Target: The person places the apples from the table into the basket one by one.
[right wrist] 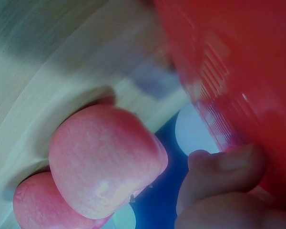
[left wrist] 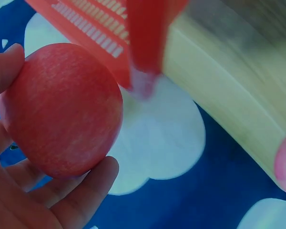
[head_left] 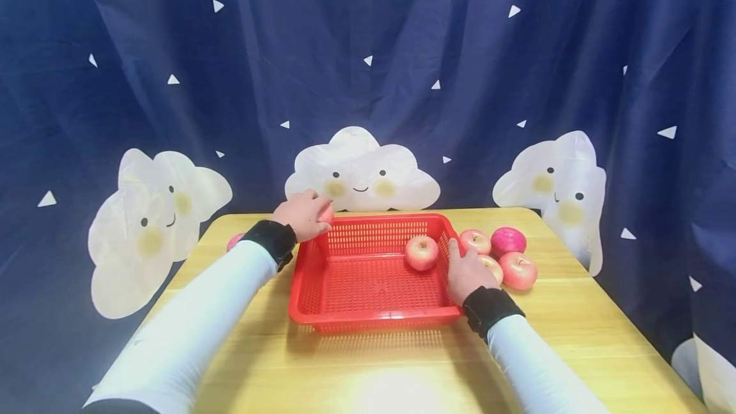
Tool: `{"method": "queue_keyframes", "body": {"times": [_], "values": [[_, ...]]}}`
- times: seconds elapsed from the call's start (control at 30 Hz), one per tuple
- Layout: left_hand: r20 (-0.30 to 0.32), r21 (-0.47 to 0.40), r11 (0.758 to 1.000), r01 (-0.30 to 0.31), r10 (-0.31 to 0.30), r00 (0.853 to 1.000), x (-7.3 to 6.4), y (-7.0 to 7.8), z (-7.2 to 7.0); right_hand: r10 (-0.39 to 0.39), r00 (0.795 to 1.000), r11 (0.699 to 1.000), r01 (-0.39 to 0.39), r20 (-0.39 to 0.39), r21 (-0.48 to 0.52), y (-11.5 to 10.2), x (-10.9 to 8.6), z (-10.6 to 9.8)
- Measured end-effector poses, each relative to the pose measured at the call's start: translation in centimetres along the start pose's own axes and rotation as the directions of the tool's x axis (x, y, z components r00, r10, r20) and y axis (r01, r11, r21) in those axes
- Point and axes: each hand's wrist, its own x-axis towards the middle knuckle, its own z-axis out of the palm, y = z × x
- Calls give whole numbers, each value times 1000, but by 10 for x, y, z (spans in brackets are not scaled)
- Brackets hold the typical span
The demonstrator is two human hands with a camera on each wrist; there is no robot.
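A red plastic basket with slotted walls stands on the table. Inside it, toward the right, sits one pink-red apple. My left hand holds a red apple above the basket's far left corner, thumb on one side and fingers on the other in the left wrist view. My right hand grips the basket's right rim. In the right wrist view, its fingers lie against the red wall; part of the grip is hidden.
Several apples lie close together right of the basket, one of them deep magenta. A pink round fruit is partly hidden behind my left forearm. The wooden table ends at a blue curtain with white clouds.
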Motion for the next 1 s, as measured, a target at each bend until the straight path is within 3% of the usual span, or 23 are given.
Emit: {"method": "queue_keyframes", "body": {"times": [0.13,0.47,0.87,1.0], "values": [[-6,25,998,-52,53,999,5,15,2,1,1000,1000,-1,3,0,0,0,1],[22,43,993,-114,113,993,20,47,16,-18,1000,1000,17,-24,-22,1,1,1],[78,79,991,-111,105,991,33,74,42,-9,1000,1000,9,-19,-14,0,0,1],[91,53,991,-121,116,989,40,78,55,-2,1000,1000,2,-6,-2,2,2,1]]}}
